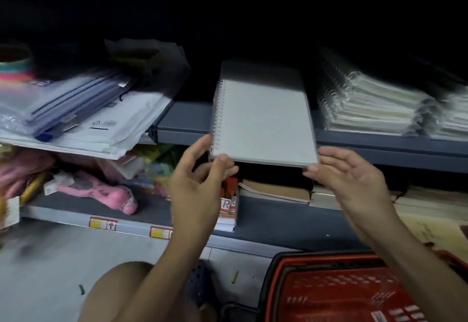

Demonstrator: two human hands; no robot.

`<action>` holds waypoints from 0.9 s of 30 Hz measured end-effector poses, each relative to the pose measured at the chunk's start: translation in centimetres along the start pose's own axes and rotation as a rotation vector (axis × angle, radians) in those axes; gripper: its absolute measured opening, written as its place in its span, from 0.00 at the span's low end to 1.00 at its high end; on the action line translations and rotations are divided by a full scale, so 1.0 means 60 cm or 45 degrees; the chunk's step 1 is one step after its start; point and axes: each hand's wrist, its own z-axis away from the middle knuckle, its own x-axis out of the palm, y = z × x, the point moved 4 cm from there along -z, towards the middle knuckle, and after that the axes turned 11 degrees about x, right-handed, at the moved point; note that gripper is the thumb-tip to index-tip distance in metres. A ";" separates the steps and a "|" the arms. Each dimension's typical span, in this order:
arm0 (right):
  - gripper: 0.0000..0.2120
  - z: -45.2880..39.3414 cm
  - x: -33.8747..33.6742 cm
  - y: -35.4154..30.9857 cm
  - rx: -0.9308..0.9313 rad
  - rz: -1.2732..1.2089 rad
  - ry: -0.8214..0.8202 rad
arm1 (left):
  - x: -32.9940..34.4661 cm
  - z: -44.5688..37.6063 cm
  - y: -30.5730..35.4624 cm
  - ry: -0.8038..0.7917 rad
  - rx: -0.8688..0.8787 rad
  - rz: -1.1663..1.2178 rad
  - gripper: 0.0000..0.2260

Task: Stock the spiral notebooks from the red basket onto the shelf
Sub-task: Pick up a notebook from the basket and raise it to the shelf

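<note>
Red basket nearest, bottom right on floor, dark rim, contents not discernible. Left hand above it, thumb and fingers pinched on spiral-side near corner of grey spiral notebook. Right hand spread, fingertips touching opposite near corner, not gripping. Notebook flat on grey shelf, near edge overhanging front lip. Wrapped stack of spiral notebooks just right on same shelf. Plastic folders left, pink plush toy on lower shelf.
</note>
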 end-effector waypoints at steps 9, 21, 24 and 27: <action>0.11 -0.056 0.042 -0.038 -0.185 -0.156 0.259 | 0.040 -0.104 0.002 0.108 0.038 -0.012 0.13; 0.07 -0.152 0.088 -0.058 -0.271 0.058 0.540 | 0.074 -0.208 -0.054 0.137 0.201 -0.321 0.09; 0.11 -0.153 0.086 -0.059 -0.258 0.080 0.516 | 0.071 -0.210 -0.055 0.118 0.188 -0.331 0.09; 0.15 -0.133 0.077 -0.063 -0.241 0.061 0.455 | 0.065 -0.188 -0.047 0.119 0.164 -0.359 0.12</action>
